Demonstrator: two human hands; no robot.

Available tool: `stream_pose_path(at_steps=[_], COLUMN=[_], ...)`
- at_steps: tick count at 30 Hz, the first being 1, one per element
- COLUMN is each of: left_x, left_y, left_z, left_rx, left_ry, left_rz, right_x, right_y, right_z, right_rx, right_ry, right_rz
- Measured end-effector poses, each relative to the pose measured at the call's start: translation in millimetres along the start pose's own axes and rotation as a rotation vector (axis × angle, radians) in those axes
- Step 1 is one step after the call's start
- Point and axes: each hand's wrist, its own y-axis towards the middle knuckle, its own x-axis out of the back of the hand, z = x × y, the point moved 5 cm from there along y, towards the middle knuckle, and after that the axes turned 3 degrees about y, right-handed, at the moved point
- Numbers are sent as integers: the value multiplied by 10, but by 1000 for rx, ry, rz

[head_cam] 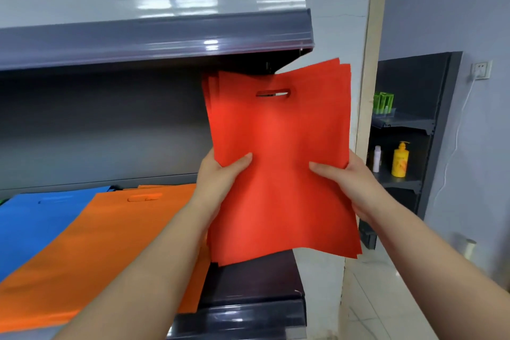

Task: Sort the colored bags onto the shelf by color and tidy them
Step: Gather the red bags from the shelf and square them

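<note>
A stack of red bags [278,130] with a cut-out handle slot stands upright in the air at the right end of the shelf. My left hand [218,174] grips its left edge, thumb on the front. My right hand [350,179] grips its right edge the same way. The stack's top corner reaches just under the upper shelf board [154,38]. On the lower shelf [254,298] a pile of orange bags [91,254] lies flat to the left of the red stack, and blue bags [30,218] lie further left.
A beige wall post [367,85] rises right of the shelf. Beyond it a dark shelf unit [430,124] holds a yellow pump bottle [400,160], a white bottle [376,159] and green items [382,102]. A wall socket [481,70] with a white cable is at the far right.
</note>
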Motion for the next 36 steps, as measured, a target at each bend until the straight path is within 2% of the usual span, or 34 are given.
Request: stream_pose_path(at_steps=[2, 4, 9, 12, 20, 28, 31, 36], left_x=[83, 168, 126, 202, 150, 47, 116, 74], left_y=[46, 54, -108, -44, 4, 19, 98, 92], left_z=[-64, -115, -103, -208, -368, -309, -403, -383], left_rx=[13, -43, -41, -21, -3, 71, 62, 8], left_ry=[-164, -199, -206, -278, -190, -131, -163, -109], left_rz=[-21, -48, 52, 57, -41, 2, -51, -44], right_x=[34, 55, 91, 213, 166, 187, 223, 218], right_y=[13, -13, -103, -64, -43, -41, -6, 35], right_z=[80, 95, 87, 178, 241, 107, 207, 223], right_rx=[82, 118, 69, 85, 83, 41, 77, 110], right_ry=[47, 81, 108, 166, 134, 75, 82, 55], right_rz=[-62, -98, 28, -7, -144, -147, -134, -127])
